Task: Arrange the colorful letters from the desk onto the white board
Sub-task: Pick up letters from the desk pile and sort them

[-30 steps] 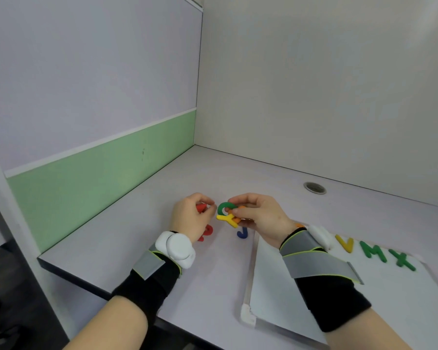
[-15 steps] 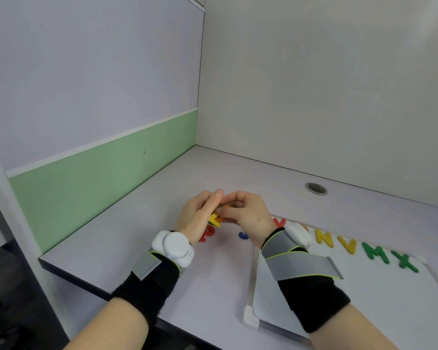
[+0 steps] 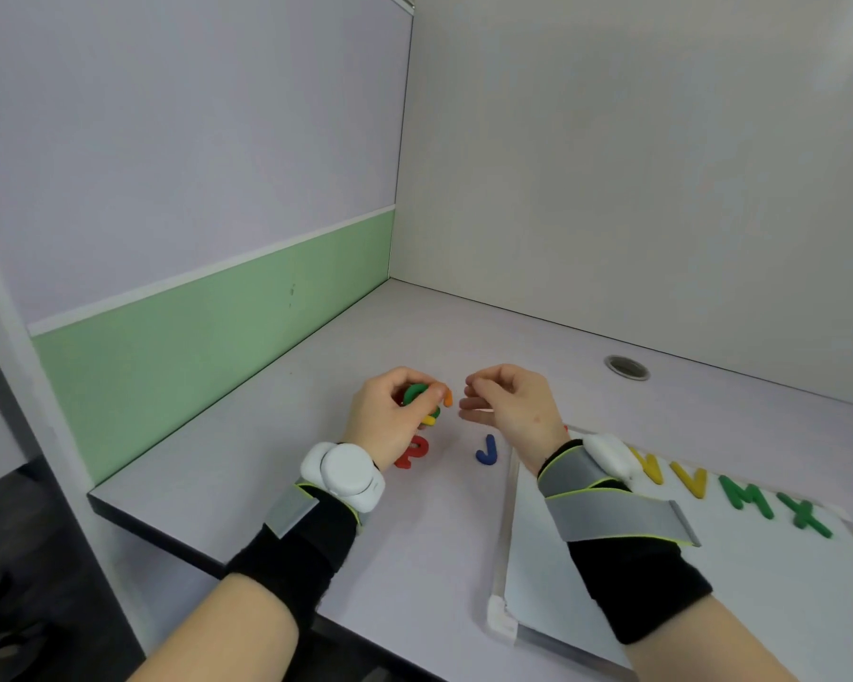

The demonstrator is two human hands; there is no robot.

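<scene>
Three letters, green (image 3: 413, 392), orange (image 3: 447, 398) and yellow (image 3: 432, 419), are clasped within the left hand's fingers (image 3: 427, 397); two letters, red (image 3: 413, 451) and blue (image 3: 486, 450), are seen below the fingers; four are counted on the white board (image 3: 759, 583).

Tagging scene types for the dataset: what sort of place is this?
Probably an office or study cubicle: a plain desk boxed in by partition walls, with a cable grommet set in the desktop. A white board with magnetic letters lies on it.

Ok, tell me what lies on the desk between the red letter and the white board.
Head view: only the blue J lies between the red letter and the white board.
</scene>
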